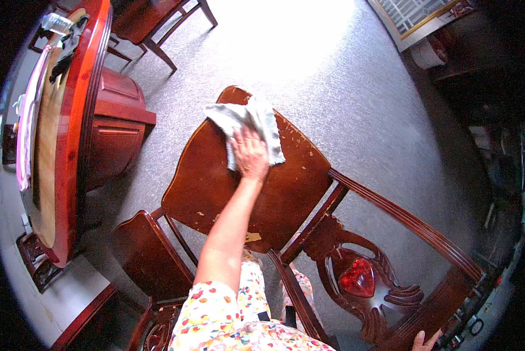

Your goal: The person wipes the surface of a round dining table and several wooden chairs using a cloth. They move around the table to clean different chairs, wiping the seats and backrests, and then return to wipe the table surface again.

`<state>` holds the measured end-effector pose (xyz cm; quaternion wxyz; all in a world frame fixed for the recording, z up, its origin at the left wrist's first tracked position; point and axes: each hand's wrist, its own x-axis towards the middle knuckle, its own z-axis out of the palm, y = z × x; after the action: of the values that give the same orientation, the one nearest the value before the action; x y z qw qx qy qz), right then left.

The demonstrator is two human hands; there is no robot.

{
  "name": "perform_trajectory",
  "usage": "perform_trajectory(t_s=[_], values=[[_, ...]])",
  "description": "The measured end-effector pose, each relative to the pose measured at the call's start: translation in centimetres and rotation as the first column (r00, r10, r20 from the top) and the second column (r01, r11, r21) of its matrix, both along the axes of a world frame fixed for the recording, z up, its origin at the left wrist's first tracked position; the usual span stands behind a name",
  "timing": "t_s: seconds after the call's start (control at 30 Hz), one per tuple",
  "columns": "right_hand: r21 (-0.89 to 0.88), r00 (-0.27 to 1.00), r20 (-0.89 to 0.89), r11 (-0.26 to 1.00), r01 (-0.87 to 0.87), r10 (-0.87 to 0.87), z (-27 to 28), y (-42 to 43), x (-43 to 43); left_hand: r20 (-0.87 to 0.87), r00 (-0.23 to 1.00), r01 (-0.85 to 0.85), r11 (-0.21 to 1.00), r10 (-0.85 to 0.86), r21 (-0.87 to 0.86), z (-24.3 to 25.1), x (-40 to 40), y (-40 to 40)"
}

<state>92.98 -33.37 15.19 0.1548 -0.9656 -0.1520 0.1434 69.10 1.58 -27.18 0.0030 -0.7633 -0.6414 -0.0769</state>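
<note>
My left hand (pixel 249 153) lies flat over a crumpled white cloth (pixel 264 120), pressing it to the wooden seat (pixel 297 184) of a chair. Dark reddish-brown varnish covers this seat, with worn, chipped patches along its right edge and near its back. The chair's carved backrest (pixel 328 259) extends toward the lower right and holds a shiny red heart-shaped inset (pixel 357 277). At the bottom edge, the fingertips of my right hand (pixel 426 341) rest on the backrest's top rail; the rest of that hand is cut off by the picture's edge.
At left stands an oval table (pixel 62 145) on a red wooden pedestal (pixel 120 131), with a clear plastic container (pixel 56 23) on top. A second chair (pixel 152 254) is close at lower left, another chair (pixel 150 19) farther off. Grey speckled floor (pixel 368 131) surrounds them. A framed panel (pixel 416 19) leans at upper right.
</note>
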Motion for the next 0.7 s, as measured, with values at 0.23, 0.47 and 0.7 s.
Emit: perform_trajectory(t_s=[0.23,0.47,0.7], values=[[0.142,0.993,-0.116,0.99,-0.007,0.023,0.1,0.8,-0.3,0.178,0.83,0.558,0.8,-0.529,-0.222,-3.3,9.8,-9.5],[-0.048,0.998,-0.005,0.997,-0.057,0.056,0.4,1.9,-0.8,0.174,0.677,0.732,0.627,-0.715,-0.268,-2.2,4.5,-16.1],[0.107,0.991,-0.09,0.99,-0.088,0.098,-0.2,-0.3,0.7,0.139,0.73,0.652,0.62,-0.669,-0.438,0.8,-7.9,-22.6]])
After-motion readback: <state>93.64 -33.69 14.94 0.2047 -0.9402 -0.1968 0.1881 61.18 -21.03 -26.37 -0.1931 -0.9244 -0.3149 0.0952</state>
